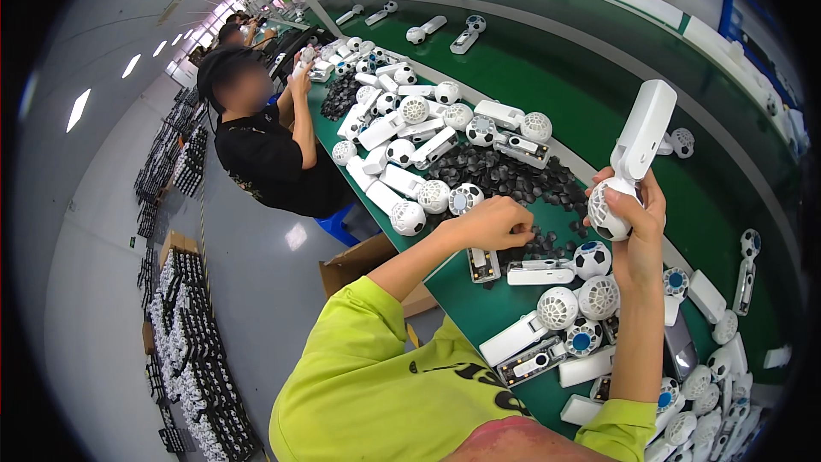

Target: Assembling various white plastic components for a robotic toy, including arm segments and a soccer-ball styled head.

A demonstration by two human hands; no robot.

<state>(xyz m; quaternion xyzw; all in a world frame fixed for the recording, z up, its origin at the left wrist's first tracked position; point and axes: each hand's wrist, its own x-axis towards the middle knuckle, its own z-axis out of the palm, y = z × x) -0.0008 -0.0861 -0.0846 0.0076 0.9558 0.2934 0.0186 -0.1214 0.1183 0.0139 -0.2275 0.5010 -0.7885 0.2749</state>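
My right hand is raised over the green bench and grips a white handheld fan by its round, football-patterned head. The fan's flat white handle points upward. My left hand hovers over or touches small black pieces, its fingers curled together; what they pinch, if anything, is hidden. A larger heap of black pieces lies just beyond it. Close to the left hand are a fan with its handle open, showing inner parts, and a white fan lying on its side.
Many white fans crowd the bench's far left, and more pile up at lower right. A green conveyor belt with scattered fans runs alongside. A co-worker in black sits at the left. A cardboard box stands below the bench edge.
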